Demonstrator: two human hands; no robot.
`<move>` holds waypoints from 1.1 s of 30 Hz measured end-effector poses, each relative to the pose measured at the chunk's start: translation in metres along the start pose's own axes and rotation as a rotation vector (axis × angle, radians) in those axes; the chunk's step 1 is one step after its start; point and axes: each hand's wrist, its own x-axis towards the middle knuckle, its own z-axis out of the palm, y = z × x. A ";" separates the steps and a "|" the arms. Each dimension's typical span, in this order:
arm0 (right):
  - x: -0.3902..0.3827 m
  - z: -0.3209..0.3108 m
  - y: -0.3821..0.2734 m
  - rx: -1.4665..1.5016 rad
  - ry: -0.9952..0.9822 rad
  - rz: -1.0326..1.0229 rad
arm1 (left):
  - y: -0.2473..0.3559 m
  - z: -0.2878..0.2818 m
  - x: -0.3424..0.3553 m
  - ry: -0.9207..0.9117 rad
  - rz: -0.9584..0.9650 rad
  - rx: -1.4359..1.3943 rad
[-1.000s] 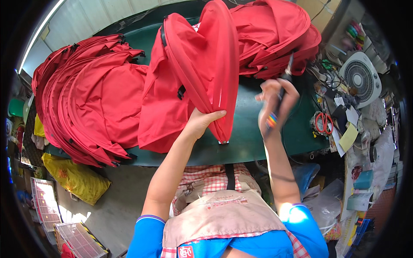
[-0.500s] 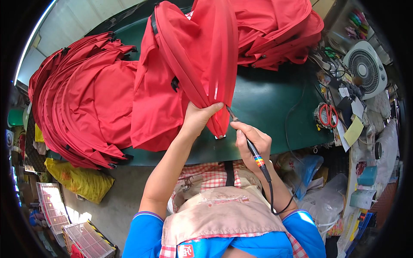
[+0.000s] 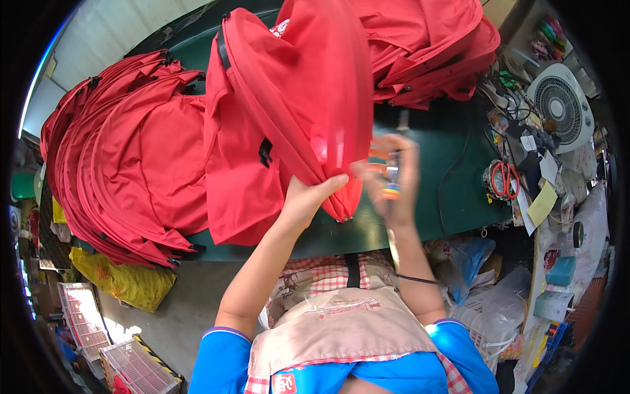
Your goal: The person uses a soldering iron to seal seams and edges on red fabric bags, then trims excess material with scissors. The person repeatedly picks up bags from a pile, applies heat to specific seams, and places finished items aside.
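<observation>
My left hand (image 3: 307,200) is closed on the lower corner of a raised red fabric piece (image 3: 295,98) with curved piped edges and a black clip. Just right of that corner, my blurred right hand (image 3: 397,171) grips a corded pen-like tool (image 3: 392,192) with a rainbow band, its metal tip pointing up the table. An orange shape by those fingers is too smeared to make out, as is any contact with the fabric.
Stacks of red fabric (image 3: 131,151) (image 3: 426,46) lie left and behind on the green table (image 3: 459,210). At right are red-handled scissors (image 3: 504,182), a fan (image 3: 559,105) and clutter. A yellow bag (image 3: 121,282) and wire racks (image 3: 128,361) are at lower left.
My right hand came in to the fabric edge with the tool tip, then turned the tool upward and slightly right. The raised fabric shifted a little, with my left hand still gripping it.
</observation>
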 end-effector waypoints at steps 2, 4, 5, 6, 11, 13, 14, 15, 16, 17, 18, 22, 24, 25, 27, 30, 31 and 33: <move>-0.023 0.020 0.038 0.026 -0.100 0.120 | 0.002 -0.002 -0.012 0.129 -0.030 -0.286; -0.022 0.024 0.043 0.174 0.116 0.270 | 0.002 -0.023 -0.020 0.198 0.076 -0.398; -0.021 0.021 0.057 0.372 0.196 0.333 | 0.002 -0.032 -0.023 0.241 0.094 -0.429; -0.021 0.019 0.069 0.569 0.278 0.395 | -0.001 -0.037 -0.025 0.240 0.096 -0.395; -0.051 0.026 0.060 0.005 0.071 0.057 | 0.011 -0.034 -0.024 0.221 0.116 -0.299; -0.052 0.018 0.059 -0.060 0.043 0.085 | 0.016 -0.031 -0.023 0.210 0.125 -0.282; -0.053 0.015 0.055 -0.092 0.028 0.101 | 0.012 -0.032 -0.022 0.199 0.133 -0.270; -0.047 0.016 0.053 -0.121 0.052 0.007 | 0.011 -0.033 -0.020 0.187 0.140 -0.258; -0.045 0.011 0.051 -0.187 0.039 0.058 | 0.010 -0.031 -0.018 0.197 0.155 -0.239; -0.044 0.002 0.050 -0.257 0.017 0.112 | 0.009 -0.029 -0.015 0.214 0.167 -0.226; -0.043 -0.009 0.050 -0.238 0.066 0.090 | 0.007 -0.028 -0.012 0.230 0.179 -0.213; -0.045 -0.045 0.019 0.118 0.167 -0.116 | 0.009 -0.025 0.001 0.145 0.135 -0.230; -0.050 -0.041 0.003 0.093 -0.062 -0.259 | 0.013 -0.020 0.001 0.127 0.107 -0.241; -0.051 -0.030 0.006 0.041 -0.073 -0.345 | 0.015 -0.016 0.001 0.121 0.110 -0.246; -0.042 -0.007 0.017 0.012 -0.134 -0.396 | 0.014 -0.012 -0.002 0.154 0.113 -0.292; -0.029 0.014 0.053 -0.240 -0.192 -0.497 | 0.006 -0.017 -0.008 0.268 0.142 -0.392; -0.027 0.017 0.055 -0.237 -0.185 -0.486 | 0.003 -0.021 -0.011 0.311 0.166 -0.421; -0.024 0.022 0.057 -0.235 -0.169 -0.463 | 0.001 -0.028 -0.010 0.353 0.231 -0.469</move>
